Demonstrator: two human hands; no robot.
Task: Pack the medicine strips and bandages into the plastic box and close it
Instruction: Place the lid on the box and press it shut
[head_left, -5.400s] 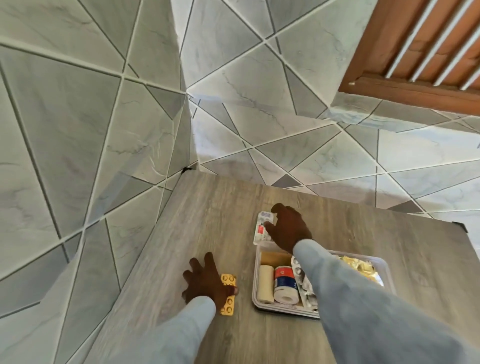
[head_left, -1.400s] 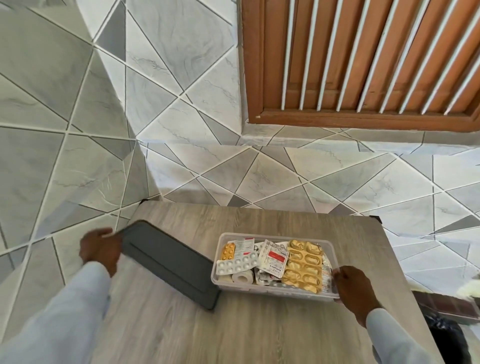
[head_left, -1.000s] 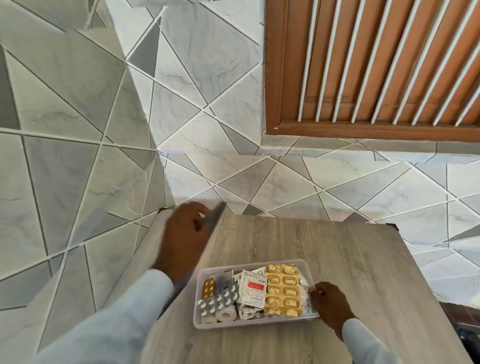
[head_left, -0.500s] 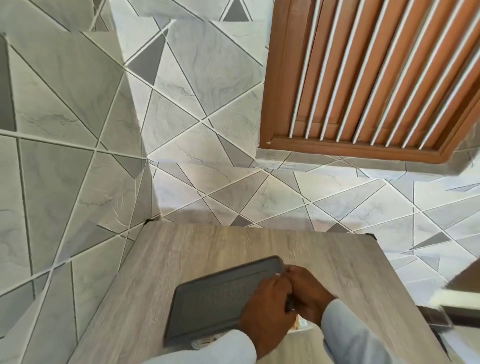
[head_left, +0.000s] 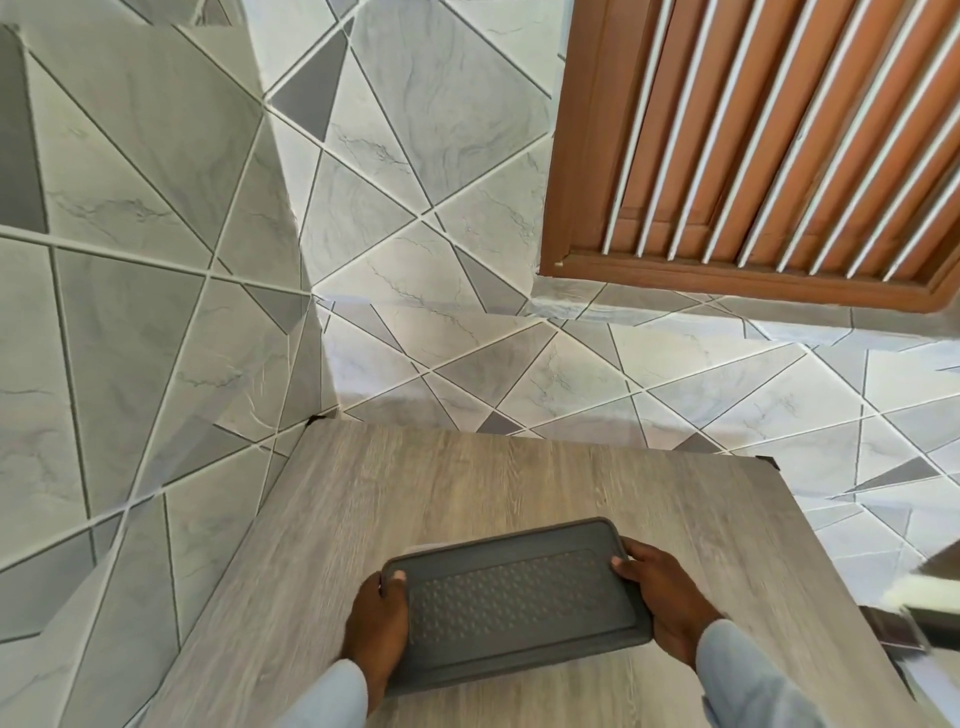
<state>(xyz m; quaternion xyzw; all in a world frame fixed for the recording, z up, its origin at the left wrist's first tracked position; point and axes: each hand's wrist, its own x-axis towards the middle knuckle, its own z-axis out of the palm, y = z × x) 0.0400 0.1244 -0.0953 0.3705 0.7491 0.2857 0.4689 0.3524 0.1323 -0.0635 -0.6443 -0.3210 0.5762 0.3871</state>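
Observation:
A dark grey lid (head_left: 519, 603) with a dotted centre panel lies flat over the plastic box on the wooden table (head_left: 467, 483). The box, the medicine strips and the bandages are hidden under it; only a pale sliver of the box rim (head_left: 423, 546) shows at the lid's far left edge. My left hand (head_left: 376, 623) grips the lid's left end, thumb on top. My right hand (head_left: 662, 597) grips the right end, thumb on the top corner.
The table stands in a corner of grey tiled walls, with a brown slatted window frame (head_left: 753, 156) above on the right. Off the table's right edge lie a blurred white object (head_left: 930, 592) and a dark item (head_left: 893, 631).
The lid, earlier on the table left of the open box, was carried over by my left hand and now covers the box. Both hands have spread from the lid's right side to its two ends.

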